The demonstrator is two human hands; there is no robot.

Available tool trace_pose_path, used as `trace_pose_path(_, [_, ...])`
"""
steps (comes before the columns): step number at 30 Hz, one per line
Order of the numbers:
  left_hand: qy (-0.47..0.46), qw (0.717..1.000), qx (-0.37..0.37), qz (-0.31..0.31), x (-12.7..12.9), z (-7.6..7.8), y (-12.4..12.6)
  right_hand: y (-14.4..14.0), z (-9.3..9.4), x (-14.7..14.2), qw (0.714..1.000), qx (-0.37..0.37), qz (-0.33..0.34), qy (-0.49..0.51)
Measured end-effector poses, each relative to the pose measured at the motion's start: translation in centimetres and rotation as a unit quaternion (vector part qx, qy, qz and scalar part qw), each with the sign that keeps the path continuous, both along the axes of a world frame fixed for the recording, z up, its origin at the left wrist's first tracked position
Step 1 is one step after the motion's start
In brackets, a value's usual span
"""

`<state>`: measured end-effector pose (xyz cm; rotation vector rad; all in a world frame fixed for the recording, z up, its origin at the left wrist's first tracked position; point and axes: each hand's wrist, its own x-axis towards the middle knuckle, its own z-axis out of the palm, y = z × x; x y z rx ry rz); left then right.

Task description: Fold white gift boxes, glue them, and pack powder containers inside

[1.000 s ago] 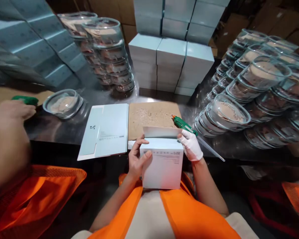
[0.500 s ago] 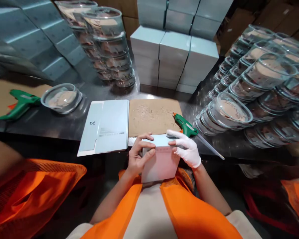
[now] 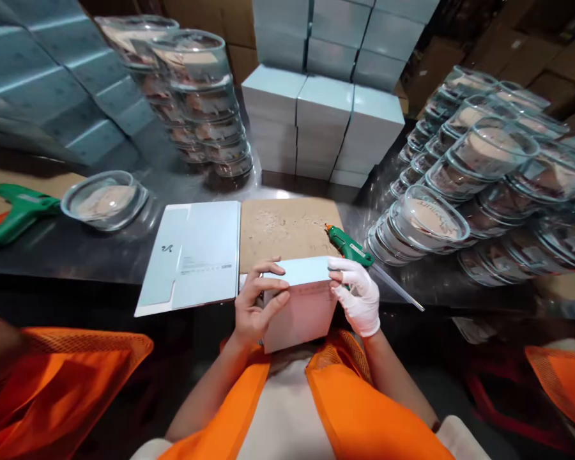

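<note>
I hold a pale blue-white carton box point(image 3: 299, 306) against my chest at the table's front edge. My bare left hand point(image 3: 255, 305) grips its left side, fingers curled over the top flap. My right hand point(image 3: 359, 295), in a white glove, presses on the box's right top corner. The flap lies folded down flat. A green glue gun point(image 3: 349, 246) rests on the table just beyond my right hand, its nozzle on a brown cardboard pad point(image 3: 287, 225).
A flat unfolded carton point(image 3: 191, 255) lies left of the pad. Stacked clear lidded bowls point(image 3: 479, 185) fill the right side, and more bowls point(image 3: 199, 96) stand at the back left. Closed boxes point(image 3: 321, 121) are stacked behind. A single bowl point(image 3: 104, 199) and a second glue gun point(image 3: 16, 211) lie far left.
The box's top flap, upright a second ago, is now folded down under both my hands. A co-worker's arm at the left has withdrawn, leaving the second glue gun on the table.
</note>
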<state>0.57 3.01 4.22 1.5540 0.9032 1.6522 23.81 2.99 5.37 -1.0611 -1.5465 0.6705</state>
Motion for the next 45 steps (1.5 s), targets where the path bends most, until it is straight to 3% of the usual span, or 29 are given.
trace_pose_path(4, [-0.057, 0.988, -0.096, 0.108, -0.4, -0.9, 0.0, -1.2, -1.3, 0.9, 0.993, 0.05, -0.047, -0.1])
trace_pose_path(7, [-0.176, 0.944, -0.217, 0.176, -0.5, -1.6, 1.0, -3.1, -2.9, 1.8, 0.948, 0.183, -0.045, -0.255])
trace_pose_path(10, [-0.273, 0.91, -0.293, 0.107, 0.2, -1.6, 2.2, -3.9, -3.4, 2.4, 0.883, 0.24, 0.015, -0.402])
trace_pose_path(12, [-0.3, 0.909, -0.282, 0.058, 0.6, -1.4, 2.7, -3.3, -2.4, 3.2, 0.878, 0.229, 0.047, -0.417])
trace_pose_path(15, [-0.287, 0.935, -0.201, 0.045, -0.1, -1.5, 2.4, -0.7, 1.2, 5.4, 0.898, 0.246, 0.02, -0.364])
trace_pose_path(18, [-0.206, 0.959, -0.159, 0.11, -2.7, -2.7, 1.6, 4.1, 7.4, 7.9, 0.88, 0.262, -0.086, -0.388])
trace_pose_path(22, [-0.143, 0.945, -0.206, 0.211, -6.7, -4.7, 1.4, 14.7, 16.4, 9.4, 0.832, 0.248, -0.214, -0.448])
trace_pose_path(25, [-0.102, 0.939, -0.179, 0.275, -8.7, -5.1, 2.2, 23.5, 20.0, 9.0, 0.804, 0.214, -0.237, -0.501])
trace_pose_path(27, [-0.031, 0.938, -0.155, 0.309, -9.9, -5.0, 2.8, 27.8, 20.6, 8.3, 0.791, 0.148, -0.267, -0.531])
trace_pose_path(30, [0.097, 0.92, -0.155, 0.347, -12.2, -4.7, 3.3, 30.9, 19.9, 7.8, 0.784, 0.086, -0.281, -0.546])
trace_pose_path(36, [0.233, 0.84, -0.239, 0.427, -16.6, -4.3, 4.8, 30.9, 19.3, 9.2, 0.793, 0.079, -0.255, -0.548])
trace_pose_path(45, [0.303, 0.781, -0.331, 0.434, -17.4, -3.2, 7.9, 33.9, 20.3, 9.9, 0.798, 0.073, -0.284, -0.527])
